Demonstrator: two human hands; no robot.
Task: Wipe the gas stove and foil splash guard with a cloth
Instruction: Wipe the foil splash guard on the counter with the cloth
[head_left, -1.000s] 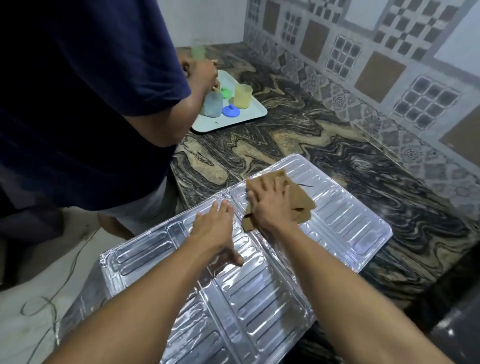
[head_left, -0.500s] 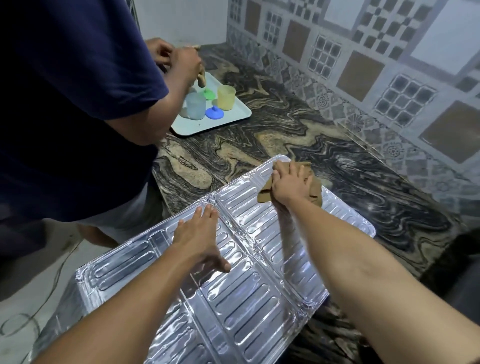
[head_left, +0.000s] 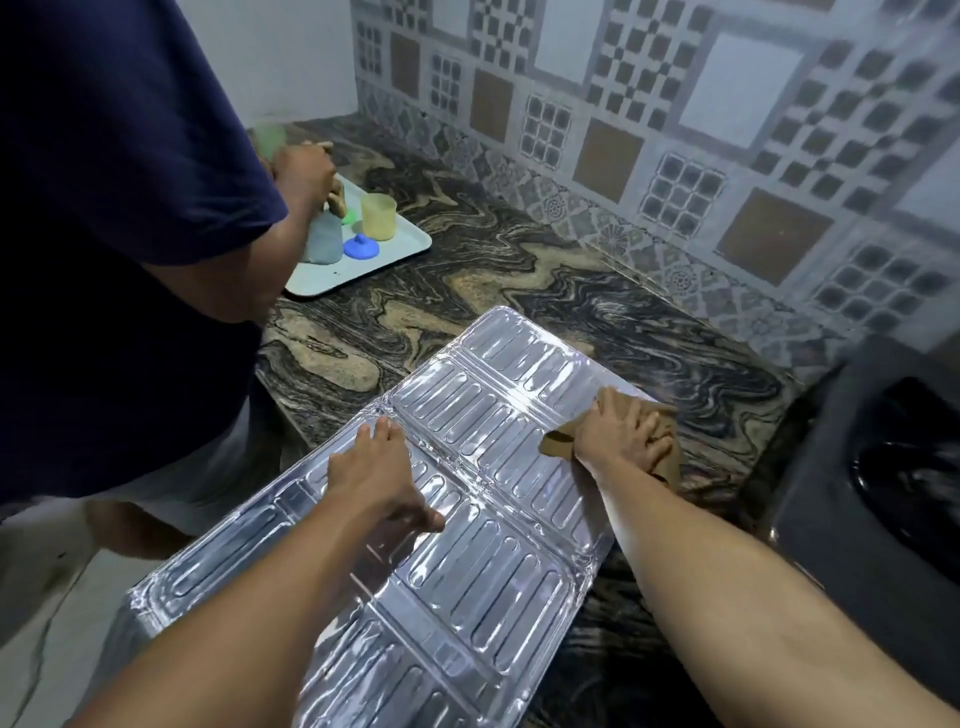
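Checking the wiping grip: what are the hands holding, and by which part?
The right hand presses the brown cloth down from on top. The left hand lies flat on the foil splash guard.

Tray (head_left: 400, 254) holds cups (head_left: 378, 216) — perhaps lids — on countertop (head_left: 498, 270).

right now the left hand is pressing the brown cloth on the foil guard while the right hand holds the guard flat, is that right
The hands are swapped. In the head view the right hand is pressing the brown cloth on the foil guard, near its right edge, while the left hand lies flat on the guard, holding it down.
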